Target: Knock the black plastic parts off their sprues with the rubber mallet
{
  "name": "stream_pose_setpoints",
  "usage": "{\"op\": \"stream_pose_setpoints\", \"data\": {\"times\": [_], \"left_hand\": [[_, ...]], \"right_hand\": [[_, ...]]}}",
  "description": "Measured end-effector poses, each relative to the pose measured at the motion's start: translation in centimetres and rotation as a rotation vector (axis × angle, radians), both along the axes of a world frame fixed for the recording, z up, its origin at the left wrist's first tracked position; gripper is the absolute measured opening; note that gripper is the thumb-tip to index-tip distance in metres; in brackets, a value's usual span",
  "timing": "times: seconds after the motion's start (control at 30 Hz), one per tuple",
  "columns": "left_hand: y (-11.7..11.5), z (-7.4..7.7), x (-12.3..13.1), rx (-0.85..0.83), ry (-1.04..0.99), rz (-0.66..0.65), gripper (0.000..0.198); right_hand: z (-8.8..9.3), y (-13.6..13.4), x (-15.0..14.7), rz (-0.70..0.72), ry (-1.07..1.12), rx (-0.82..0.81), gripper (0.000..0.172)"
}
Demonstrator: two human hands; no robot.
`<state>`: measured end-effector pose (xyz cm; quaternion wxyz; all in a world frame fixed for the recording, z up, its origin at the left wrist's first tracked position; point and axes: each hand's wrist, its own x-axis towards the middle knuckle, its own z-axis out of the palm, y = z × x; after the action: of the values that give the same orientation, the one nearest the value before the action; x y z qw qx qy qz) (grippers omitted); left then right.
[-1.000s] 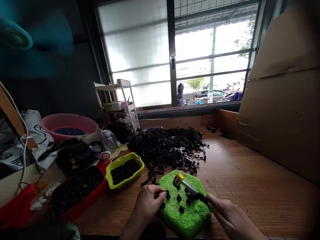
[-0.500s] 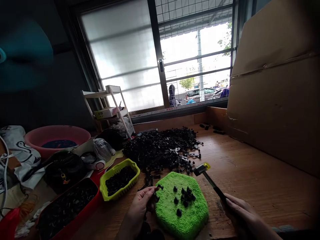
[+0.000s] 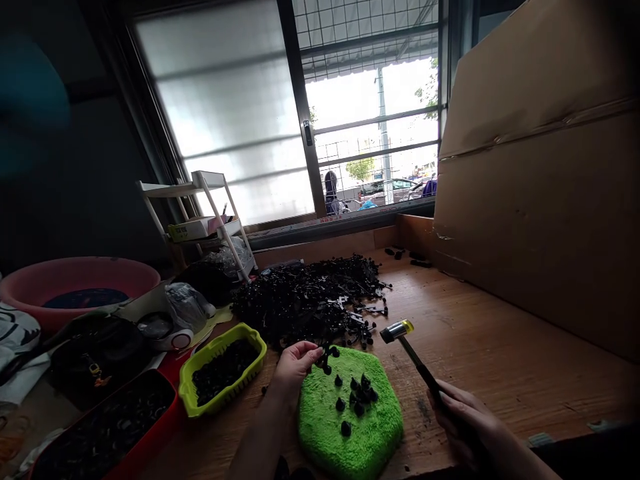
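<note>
Pinched in my left hand [image 3: 299,363] is a small black plastic part [image 3: 327,360] with knobbed ends, held over the far left edge of a fuzzy green pad [image 3: 365,437]. Several small black pointed pieces [image 3: 361,393] lie on the pad. My right hand [image 3: 463,417] is wrapped round the dark handle of a small hammer [image 3: 399,331]. Its head, dark at one end and yellow at the other, is raised to the right of the pad. Beyond the pad spreads a large heap of black plastic parts [image 3: 305,293].
A yellow-green basket [image 3: 220,405] of black pieces stands left of the pad, beside a red tray [image 3: 155,417] holding more. Farther left is a pink basin [image 3: 30,280]. A white shelf rack [image 3: 210,180] stands by the window. Tall cardboard [image 3: 540,220] borders the right side.
My left hand has moved farther away from me over the pad with the black plastic part. The hammer stays raised in my right hand. The whole view has shifted slightly.
</note>
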<state>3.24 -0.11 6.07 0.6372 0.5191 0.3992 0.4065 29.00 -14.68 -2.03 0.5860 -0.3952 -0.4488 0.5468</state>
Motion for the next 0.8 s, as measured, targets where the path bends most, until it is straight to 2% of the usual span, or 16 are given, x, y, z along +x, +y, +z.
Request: {"op": "stream_pose_setpoints", "data": {"times": [0.13, 0.33, 0.47, 0.53, 0.67, 0.8], "left_hand": [[1.0, 0.1, 0.5, -0.023, -0.032, -0.003, 0.036], [0.8, -0.5, 1.1, 0.038, -0.062, -0.062, 0.03], [0.8, -0.9, 1.3, 0.14, 0.008, -0.072, 0.025], [0.8, -1.1, 1.4, 0.261, 0.155, -0.052, 0.022], [0.7, -1.3, 1.5, 0.66, 0.634, 0.028, 0.023], [0.5, -0.6, 1.3, 0.812, 0.796, 0.073, 0.025]], "right_hand": [[0.4, -0.2, -0.1, 0.008, 0.018, -0.032, 0.035], [1.2, -1.0, -0.7, -0.02, 0.053, -0.058, 0.024], [0.8, -0.7, -0.5, 0.001, 0.09, -0.053, 0.031], [0.5, -0.5, -0.4, 0.015, 0.112, -0.049, 0.034], [0.4, -0.6, -0.3, 0.03, 0.144, -0.056, 0.033], [0.2, -0.8, -0.3, -0.039, 0.159, -0.074, 0.027]]}}
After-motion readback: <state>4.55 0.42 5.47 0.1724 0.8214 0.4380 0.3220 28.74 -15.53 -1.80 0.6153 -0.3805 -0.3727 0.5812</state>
